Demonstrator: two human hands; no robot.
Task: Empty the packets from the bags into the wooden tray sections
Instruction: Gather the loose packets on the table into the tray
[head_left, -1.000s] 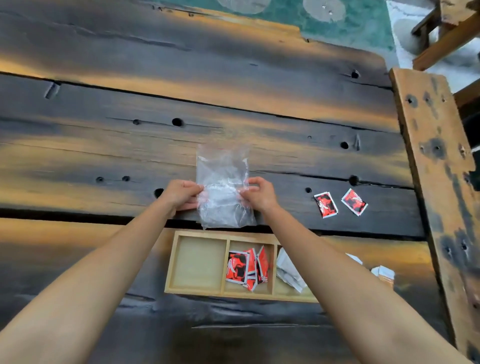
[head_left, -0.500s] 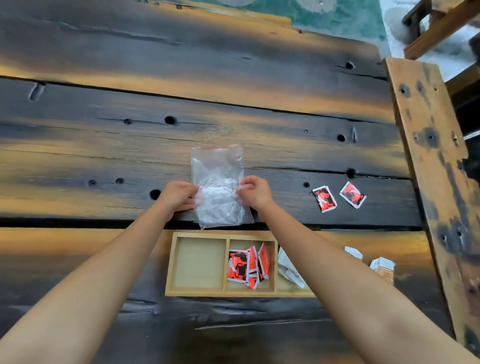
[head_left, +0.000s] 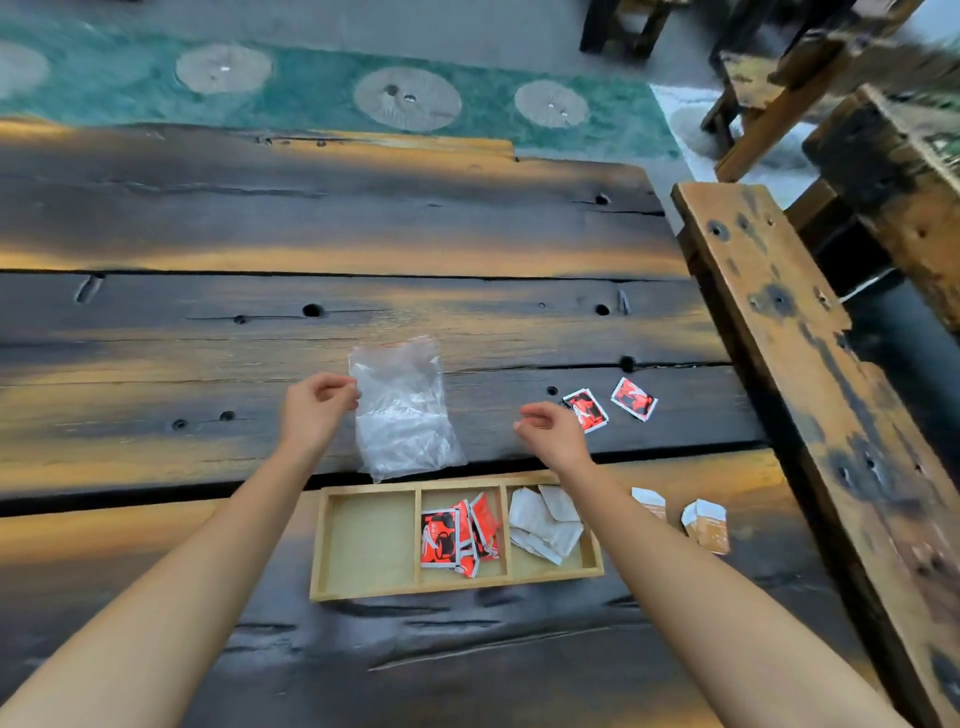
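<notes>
A clear plastic bag (head_left: 402, 410) lies flat on the dark table, just beyond the wooden tray (head_left: 457, 590). The tray's left section is bare, the middle one holds several red packets (head_left: 457, 532), and the right one holds white packets (head_left: 545, 522). My left hand (head_left: 317, 410) is curled, with its fingertips at the bag's left edge; a pinch cannot be made out. My right hand (head_left: 550, 434) hovers right of the bag, apart from it, loosely curled and holding nothing. Two loose red packets (head_left: 634, 398) lie on the table just past my right hand.
Two white-and-brown packets (head_left: 706, 525) lie on the table right of the tray. A worn wooden bench (head_left: 789, 364) runs along the table's right side, with more wooden furniture (head_left: 883, 171) behind it. A green patterned floor (head_left: 322, 93) lies past the table's far edge.
My right hand has let go of the bag and moved right, toward the loose red packets. My left hand stays at the bag's left edge. The view has tilted up.
</notes>
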